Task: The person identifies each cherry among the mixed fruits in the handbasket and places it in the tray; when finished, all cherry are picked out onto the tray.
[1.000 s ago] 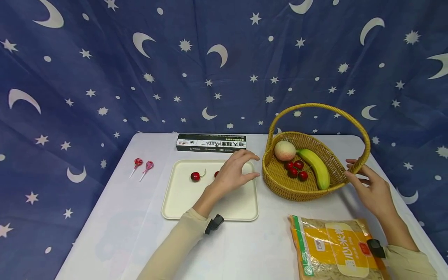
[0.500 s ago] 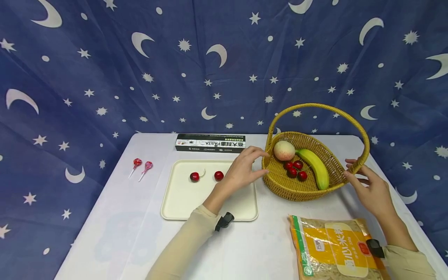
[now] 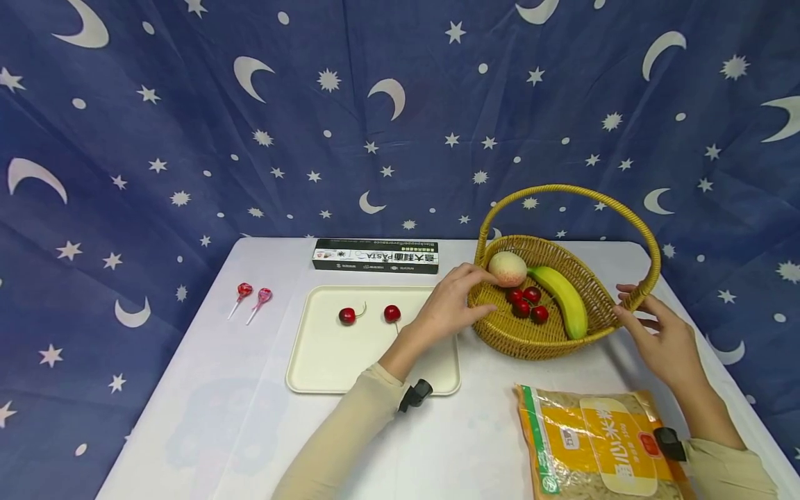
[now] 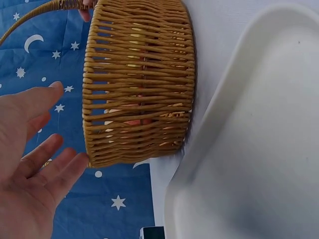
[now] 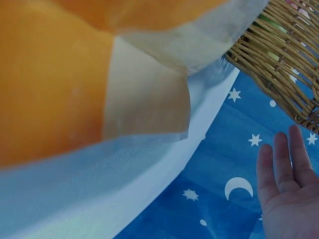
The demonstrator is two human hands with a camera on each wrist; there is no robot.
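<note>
A wicker basket (image 3: 519, 345) with an arched handle stands at the back right of the table. Inside it are a peach (image 3: 507, 269), several cherries (image 3: 531, 295) and a banana (image 3: 565, 298). My left hand (image 3: 453, 302) reaches over the basket's left rim, fingers and thumb apart, fingertips beside the peach; whether they touch it I cannot tell. The left wrist view shows this hand (image 4: 40, 164) spread beside the woven wall. At the other end, my right hand (image 3: 669, 340) holds the basket where handle meets rim, between thumb and forefinger; its other fingers (image 5: 283, 162) extend outside.
A cream tray (image 3: 337, 371) with two cherries (image 3: 347, 316) lies left of the basket, under my left forearm. Behind it is a pasta box (image 3: 375, 257). Two lollipops (image 3: 244, 290) lie at the left. A yellow noodle bag (image 3: 600, 444) sits in front, beside my right forearm.
My left hand has moved right, from above the tray to over the basket's left rim by the peach, uncovering the second cherry on the tray. My right hand and the basket stay put.
</note>
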